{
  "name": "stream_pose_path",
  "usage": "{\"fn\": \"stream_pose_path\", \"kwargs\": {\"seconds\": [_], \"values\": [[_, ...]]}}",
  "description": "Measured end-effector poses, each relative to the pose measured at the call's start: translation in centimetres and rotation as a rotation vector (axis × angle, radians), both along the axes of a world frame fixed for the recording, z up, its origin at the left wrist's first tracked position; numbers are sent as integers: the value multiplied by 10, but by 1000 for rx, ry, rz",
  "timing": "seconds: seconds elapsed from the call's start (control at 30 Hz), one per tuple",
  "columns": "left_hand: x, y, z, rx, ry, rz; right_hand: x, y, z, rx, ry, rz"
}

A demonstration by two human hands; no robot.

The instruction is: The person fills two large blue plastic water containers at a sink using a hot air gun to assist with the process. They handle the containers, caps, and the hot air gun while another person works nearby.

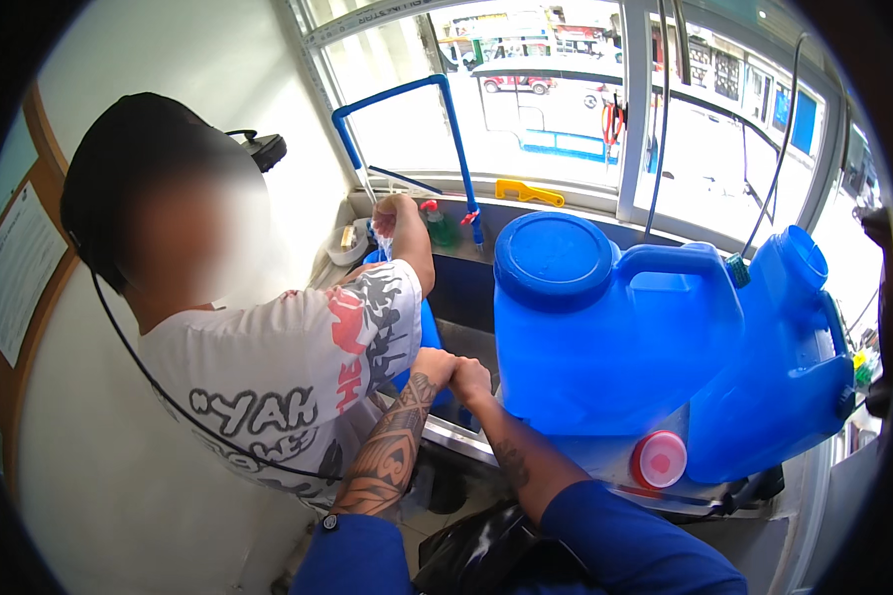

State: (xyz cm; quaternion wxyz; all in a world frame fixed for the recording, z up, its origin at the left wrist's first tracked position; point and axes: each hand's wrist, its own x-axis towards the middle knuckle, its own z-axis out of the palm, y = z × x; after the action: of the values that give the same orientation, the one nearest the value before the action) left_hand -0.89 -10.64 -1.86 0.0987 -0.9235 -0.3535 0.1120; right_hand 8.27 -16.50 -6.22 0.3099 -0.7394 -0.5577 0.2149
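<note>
My left hand (433, 367) and my right hand (472, 381) meet knuckle to knuckle above the front of the metal sink (470, 349). Both are curled, with their fingers turned away, so whether they hold anything is hidden. Close by on the right stands a large blue water jug (610, 357) with a wide screw cap (553, 249) and a moulded handle. Left of my hands, a co-worker's arm (415, 245) reaches to water running from a blue pipe faucet (387, 100). Below that arm, part of a blue container (430, 335) shows in the sink.
A second blue jug (766, 379), uncapped and tilted, is at the right. A red-rimmed round lid (659, 460) lies on the counter. Along the window sit a yellow cap wrench (530, 193) and a green bottle (439, 227). The co-worker (268, 357) stands close on my left.
</note>
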Motion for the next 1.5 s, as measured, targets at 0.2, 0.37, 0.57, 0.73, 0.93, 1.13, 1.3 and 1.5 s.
{"fn": "stream_pose_path", "kwargs": {"seconds": [0.2,0.37,0.57,0.73,0.93,1.13,1.3,1.5], "values": [[7,28,-2,-115,7,85,1,19,-17,80,166,-88],[9,45,-6,108,-117,-225,-1,31,-24,85,909,-313],[4,45,-16,234,-61,-360,-5,38,-26,-27,1371,128],[-2,45,-20,357,-134,-528,3,32,-23,25,975,194],[7,70,31,497,-211,-624,-5,36,-19,238,473,-62],[26,130,110,612,-300,-416,-7,43,-17,85,125,-48],[15,85,51,403,-270,-125,1,39,-14,44,1,-28],[11,17,-10,-164,-181,238,8,35,-20,96,-212,19]]}}
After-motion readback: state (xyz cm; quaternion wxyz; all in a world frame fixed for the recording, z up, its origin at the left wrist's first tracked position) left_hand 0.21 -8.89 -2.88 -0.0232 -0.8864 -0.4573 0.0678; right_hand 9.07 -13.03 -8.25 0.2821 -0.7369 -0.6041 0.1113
